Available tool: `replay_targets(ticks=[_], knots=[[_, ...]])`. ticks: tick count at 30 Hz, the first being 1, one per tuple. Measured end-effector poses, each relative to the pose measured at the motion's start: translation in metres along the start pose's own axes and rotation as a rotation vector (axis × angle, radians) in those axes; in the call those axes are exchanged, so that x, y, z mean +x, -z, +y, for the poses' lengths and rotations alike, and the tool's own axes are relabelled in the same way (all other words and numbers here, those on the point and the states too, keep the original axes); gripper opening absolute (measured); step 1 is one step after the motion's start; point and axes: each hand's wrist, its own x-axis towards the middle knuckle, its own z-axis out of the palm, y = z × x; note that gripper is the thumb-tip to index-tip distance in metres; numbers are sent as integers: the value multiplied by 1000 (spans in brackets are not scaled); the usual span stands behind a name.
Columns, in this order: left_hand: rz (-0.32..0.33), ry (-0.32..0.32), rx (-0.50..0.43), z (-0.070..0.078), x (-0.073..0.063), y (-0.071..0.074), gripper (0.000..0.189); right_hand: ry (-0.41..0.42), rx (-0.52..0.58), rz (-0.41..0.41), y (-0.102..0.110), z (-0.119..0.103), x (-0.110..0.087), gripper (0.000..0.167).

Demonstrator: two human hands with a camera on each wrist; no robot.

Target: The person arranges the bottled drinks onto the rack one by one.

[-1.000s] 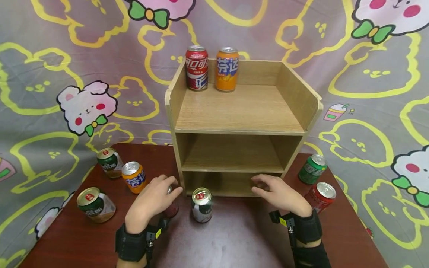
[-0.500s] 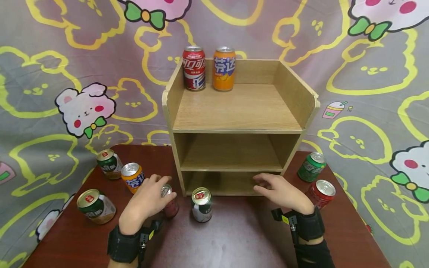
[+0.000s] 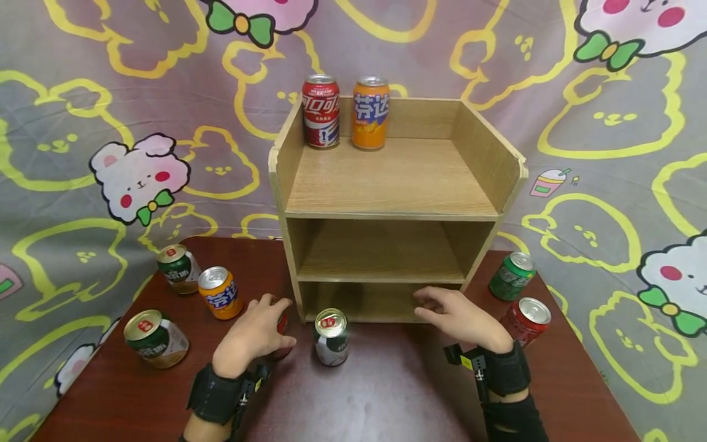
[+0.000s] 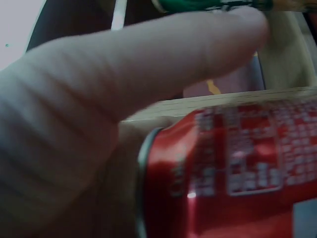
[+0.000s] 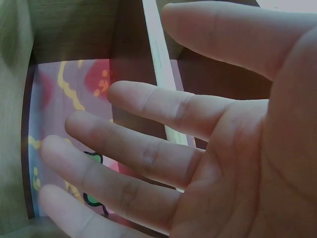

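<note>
Beside the left front of the wooden shelf point(image 3: 386, 215), my left hand point(image 3: 251, 337) reaches about a red Coca-Cola can point(image 3: 283, 323). Its thumb point(image 4: 188, 57) extends straight along the can, with a gap between them in the left wrist view. The can hides most of the other fingers, and the hand covers the can's top in the head view. A green-and-white can with a gold lid point(image 3: 331, 337) stands just to the right. My right hand point(image 3: 461, 316) hovers before the lowest compartment, fingers relaxed and apart, holding nothing.
Another red Coca-Cola can point(image 3: 322, 113) and an orange Fanta can point(image 3: 370, 115) stand on the top board. At left are an orange Fanta can point(image 3: 221, 293) and two green cans point(image 3: 179, 269). Green point(image 3: 512, 276) and red point(image 3: 526, 321) cans stand at right.
My left hand has moved slightly right and farther over the red Coca-Cola can, covering its top. My right hand stays almost in place.
</note>
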Motion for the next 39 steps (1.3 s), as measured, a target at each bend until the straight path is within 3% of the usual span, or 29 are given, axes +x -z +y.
replay_targets(ticks=[9,21,31,39], knots=[[118,-72,105,-9,6,-18,72,25,-5,-16,-1,2,0,42],[198,-186,199,-20,4,-20,67,21,-3,-12,0,0,-1,44],[152,-260,246,-19,-1,-16,62,20,8,-14,1,-2,-4,43],[98,-331,258,-7,-19,17,63,26,-11,-1,3,-3,-5,42]])
